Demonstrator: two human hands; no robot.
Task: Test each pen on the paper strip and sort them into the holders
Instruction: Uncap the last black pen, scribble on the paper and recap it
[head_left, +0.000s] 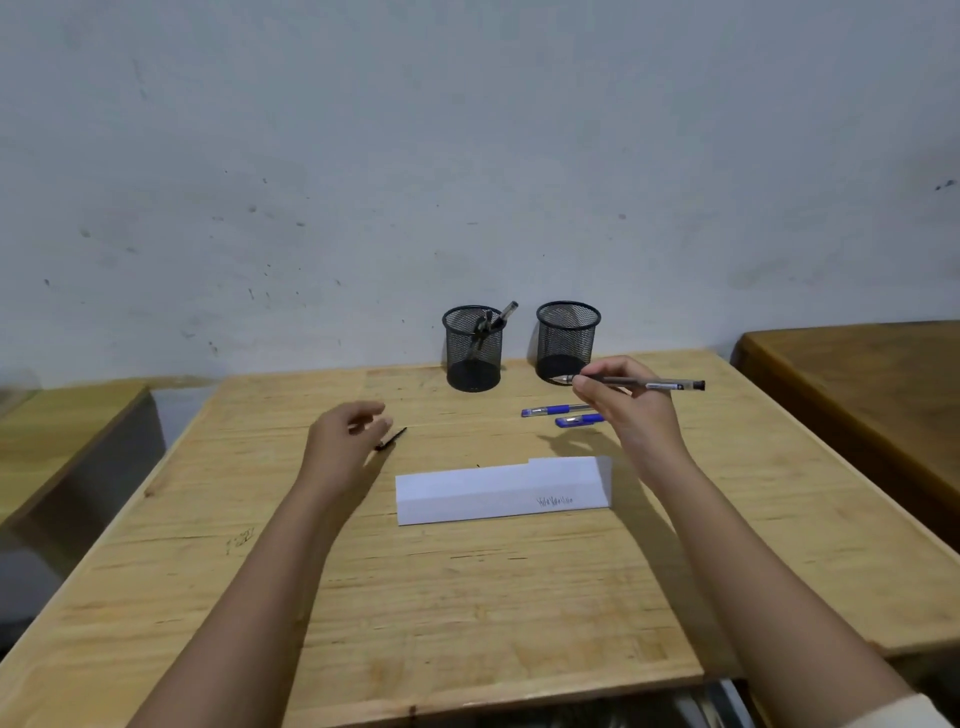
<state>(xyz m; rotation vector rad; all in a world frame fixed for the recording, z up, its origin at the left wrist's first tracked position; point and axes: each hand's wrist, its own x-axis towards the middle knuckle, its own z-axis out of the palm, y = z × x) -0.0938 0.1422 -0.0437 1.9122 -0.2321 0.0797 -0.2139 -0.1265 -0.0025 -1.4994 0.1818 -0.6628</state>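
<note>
Grey slim plastic pen, light, stiff and slick, sits pinched near its tip in your right hand above the table's far edge; your left hand hangs slack, so grip mid-barrel.

The right hand hides the rear ends of two blue pens. The scribbles on the paper strip are too small to read.
</note>
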